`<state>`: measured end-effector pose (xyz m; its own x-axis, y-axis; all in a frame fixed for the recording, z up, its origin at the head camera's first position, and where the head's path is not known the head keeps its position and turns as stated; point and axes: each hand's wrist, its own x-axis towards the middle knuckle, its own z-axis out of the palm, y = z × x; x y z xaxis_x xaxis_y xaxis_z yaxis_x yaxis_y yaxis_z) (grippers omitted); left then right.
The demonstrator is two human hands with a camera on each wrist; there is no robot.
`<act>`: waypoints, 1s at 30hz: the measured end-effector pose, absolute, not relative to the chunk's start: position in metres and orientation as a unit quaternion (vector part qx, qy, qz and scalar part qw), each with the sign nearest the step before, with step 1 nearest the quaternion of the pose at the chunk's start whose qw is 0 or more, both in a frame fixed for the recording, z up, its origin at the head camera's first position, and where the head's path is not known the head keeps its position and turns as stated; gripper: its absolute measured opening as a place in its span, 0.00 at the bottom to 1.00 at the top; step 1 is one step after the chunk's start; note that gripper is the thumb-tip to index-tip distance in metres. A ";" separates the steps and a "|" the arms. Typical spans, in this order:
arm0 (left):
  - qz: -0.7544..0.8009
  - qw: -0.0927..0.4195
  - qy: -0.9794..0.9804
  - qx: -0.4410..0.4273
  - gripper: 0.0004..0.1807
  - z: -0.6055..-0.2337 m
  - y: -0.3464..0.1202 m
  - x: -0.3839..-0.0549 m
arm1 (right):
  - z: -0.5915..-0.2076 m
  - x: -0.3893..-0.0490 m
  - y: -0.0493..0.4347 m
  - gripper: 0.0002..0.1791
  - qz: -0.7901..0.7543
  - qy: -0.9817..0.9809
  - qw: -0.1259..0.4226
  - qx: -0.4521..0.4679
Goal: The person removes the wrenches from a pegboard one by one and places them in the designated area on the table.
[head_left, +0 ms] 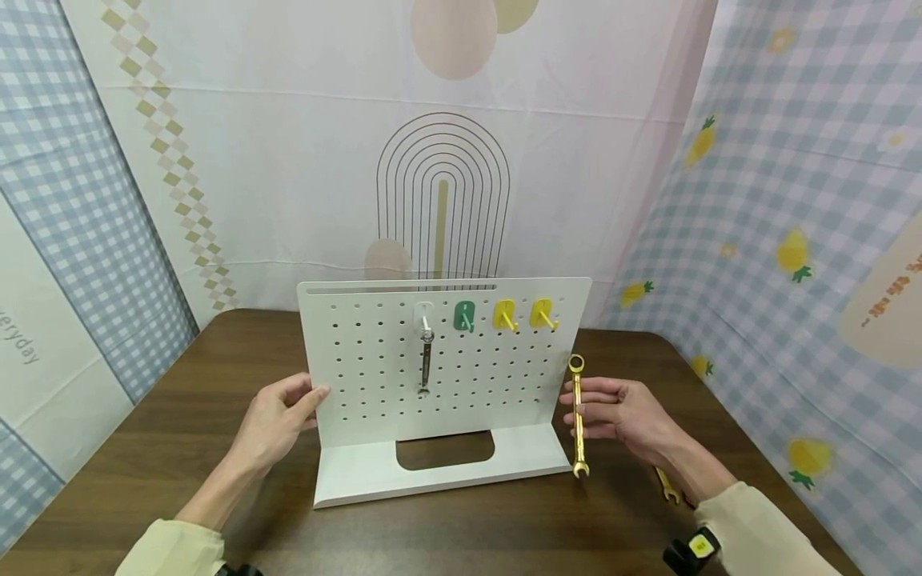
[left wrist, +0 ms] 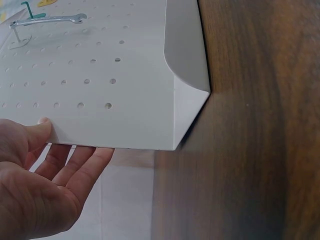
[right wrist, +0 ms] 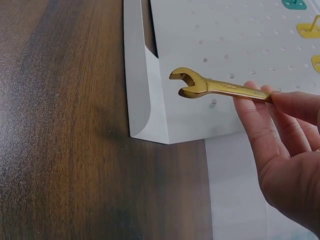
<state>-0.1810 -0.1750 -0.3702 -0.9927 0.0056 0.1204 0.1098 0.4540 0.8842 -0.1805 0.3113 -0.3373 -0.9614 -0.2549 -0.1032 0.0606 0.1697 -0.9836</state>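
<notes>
Right of the pegboard [head_left: 479, 372]: right hand [head_left: 619, 412] held gold combination wrench [head_left: 578, 388], grip pinched closed.
Left edge: left hand [head_left: 272, 420] pinched the pegboard.
Green hook [head_left: 464, 314]: was bare; hanging seemed underway, calling for a leftward lift.

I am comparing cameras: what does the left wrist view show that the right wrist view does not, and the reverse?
Only left wrist: the left hand gripping the pegboard, and the silver wrench on its white hook.
Only right wrist: the right hand pinching the gold wrench.
Both: the pegboard, wooden table, pale backdrop, green hook and at least one yellow hook.
</notes>
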 end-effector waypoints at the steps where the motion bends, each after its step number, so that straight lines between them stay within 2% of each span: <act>1: -0.522 0.050 -0.851 -0.034 0.11 -0.370 -0.175 -0.181 | -0.337 -0.181 0.312 0.31 -0.641 0.755 0.122 -0.063; 10: -0.523 0.050 -0.850 -0.029 0.11 -0.370 -0.175 -0.181 | -0.340 -0.180 0.317 0.31 -0.651 0.745 0.125 -0.075; 18: -0.524 0.054 -0.849 -0.031 0.11 -0.370 -0.175 -0.181 | -0.341 -0.180 0.323 0.24 -0.656 0.741 0.123 -0.075; 30: -0.523 0.050 -0.851 -0.030 0.11 -0.371 -0.175 -0.181 | -0.344 -0.181 0.330 0.28 -0.633 0.764 0.111 -0.051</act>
